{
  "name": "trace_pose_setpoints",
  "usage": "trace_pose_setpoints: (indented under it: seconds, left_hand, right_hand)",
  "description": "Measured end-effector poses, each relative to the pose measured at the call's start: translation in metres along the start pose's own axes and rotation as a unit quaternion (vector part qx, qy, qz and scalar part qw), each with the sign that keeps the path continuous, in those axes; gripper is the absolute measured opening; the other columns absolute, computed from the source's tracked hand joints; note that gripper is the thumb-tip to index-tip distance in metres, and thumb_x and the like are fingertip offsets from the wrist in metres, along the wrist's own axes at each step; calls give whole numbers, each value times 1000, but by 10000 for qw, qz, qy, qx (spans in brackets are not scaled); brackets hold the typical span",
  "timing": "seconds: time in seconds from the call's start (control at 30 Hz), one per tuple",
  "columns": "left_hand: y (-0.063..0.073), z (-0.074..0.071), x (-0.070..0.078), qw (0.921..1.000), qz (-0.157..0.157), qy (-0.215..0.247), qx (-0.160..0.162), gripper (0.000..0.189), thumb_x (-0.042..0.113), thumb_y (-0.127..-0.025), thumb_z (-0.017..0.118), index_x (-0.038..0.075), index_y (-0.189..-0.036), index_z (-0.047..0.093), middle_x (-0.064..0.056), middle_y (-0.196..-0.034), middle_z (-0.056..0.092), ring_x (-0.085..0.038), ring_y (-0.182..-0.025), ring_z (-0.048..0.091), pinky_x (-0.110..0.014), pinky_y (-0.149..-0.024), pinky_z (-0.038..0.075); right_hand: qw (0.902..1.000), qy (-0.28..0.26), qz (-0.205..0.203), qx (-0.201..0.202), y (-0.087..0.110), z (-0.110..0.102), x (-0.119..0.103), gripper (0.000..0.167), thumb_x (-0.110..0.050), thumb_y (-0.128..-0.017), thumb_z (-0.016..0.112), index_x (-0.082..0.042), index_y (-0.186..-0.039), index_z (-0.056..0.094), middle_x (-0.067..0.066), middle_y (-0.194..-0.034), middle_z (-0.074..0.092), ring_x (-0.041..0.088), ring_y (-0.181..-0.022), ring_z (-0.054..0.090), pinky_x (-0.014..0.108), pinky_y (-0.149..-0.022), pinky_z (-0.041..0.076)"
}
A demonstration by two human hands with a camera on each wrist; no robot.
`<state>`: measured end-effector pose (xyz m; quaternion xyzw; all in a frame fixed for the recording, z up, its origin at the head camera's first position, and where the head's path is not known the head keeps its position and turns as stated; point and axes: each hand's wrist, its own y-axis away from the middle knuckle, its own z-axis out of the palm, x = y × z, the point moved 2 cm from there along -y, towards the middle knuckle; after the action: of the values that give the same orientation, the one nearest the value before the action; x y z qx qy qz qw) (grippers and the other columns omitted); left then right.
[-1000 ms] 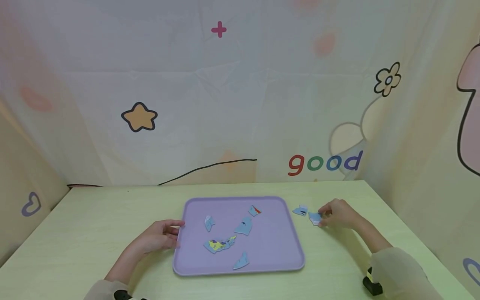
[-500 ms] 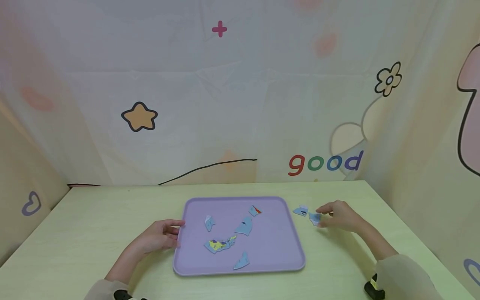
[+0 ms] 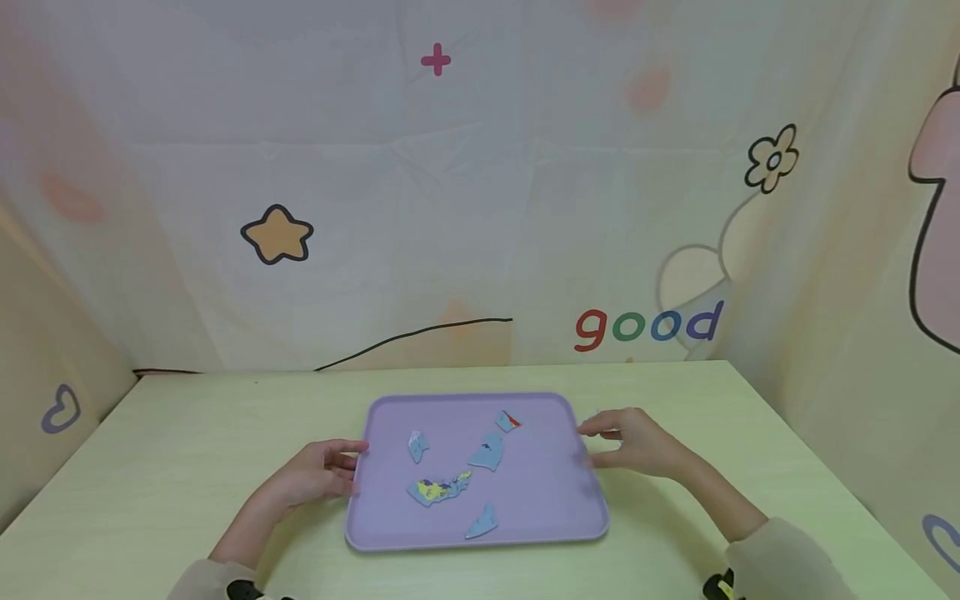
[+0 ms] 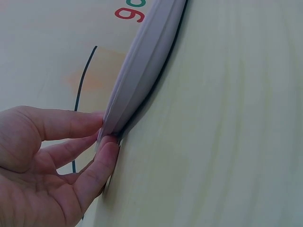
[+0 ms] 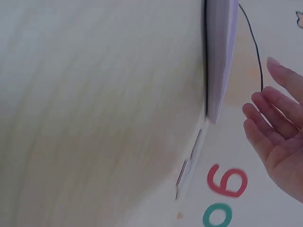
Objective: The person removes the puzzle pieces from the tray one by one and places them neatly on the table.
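Note:
A shallow lilac tray (image 3: 540, 508) lies on the table with several flat, irregular light-blue pieces on it, which look like puzzle pieces. One piece with a yellow pattern (image 3: 439, 489) lies left of the tray's middle. My left hand (image 3: 318, 473) holds the tray's left rim; in the left wrist view its fingertips touch the rim. My right hand (image 3: 637, 443) is beside the tray's right edge, fingers apart and holding nothing. Two thin pieces (image 5: 182, 175) on the table show edge-on in the right wrist view; the right hand mostly hides them in the head view.
The pale wooden table (image 3: 225, 417) ends at the back against a printed cloth (image 3: 480, 208), and more cloth hangs at both sides. A small piece with a red stripe (image 3: 507, 421) lies near the tray's back right.
My right hand has moved left, from the loose pieces on the table to the tray's right edge, leaving them on the table. The left hand and tray stay put.

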<state>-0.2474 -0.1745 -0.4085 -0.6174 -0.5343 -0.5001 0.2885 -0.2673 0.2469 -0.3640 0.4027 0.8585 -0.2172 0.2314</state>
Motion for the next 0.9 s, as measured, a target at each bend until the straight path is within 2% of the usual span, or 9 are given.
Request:
trace_pose_setpoints:
  seconds: [0.1,0.5,0.7,0.9]
  left_hand:
    - [1,-1,0,10000,-27,-21,28,61,-9,-70,68,-8,-127,46,-17,-100,53,-20,-84,52,-27,-66,48]
    - [0,0,-2,10000,-25,-44,65,60,-10,-69,68,-8,-125,47,-17,-100,53,-20,-84,53,-27,-67,48]
    - [-1,0,-2,10000,-4,-49,67,60,-9,-69,68,-8,-125,47,-17,-100,53,-20,-84,53,-27,-67,48]
    - [0,1,0,10000,26,-53,80,60,-10,-69,68,-9,-125,47,-17,-100,54,-20,-84,54,-28,-68,49]
  right_hand:
    - [9996,-221,-73,-139,-6,9,-12,39,-10,-73,74,8,-106,63,16,-106,63,29,-99,58,38,-86,46]
    - [9944,-493,-605,-708,-29,48,-45,37,-12,-72,76,5,-103,66,14,-101,65,21,-97,60,30,-85,48]
    - [9909,-630,-732,-937,-36,65,-56,35,-10,-71,76,3,-102,67,11,-101,66,15,-97,59,25,-85,47]
    - [9865,-785,-870,-1143,-41,77,-63,34,-9,-70,77,3,-100,68,10,-99,67,14,-94,61,26,-83,48]
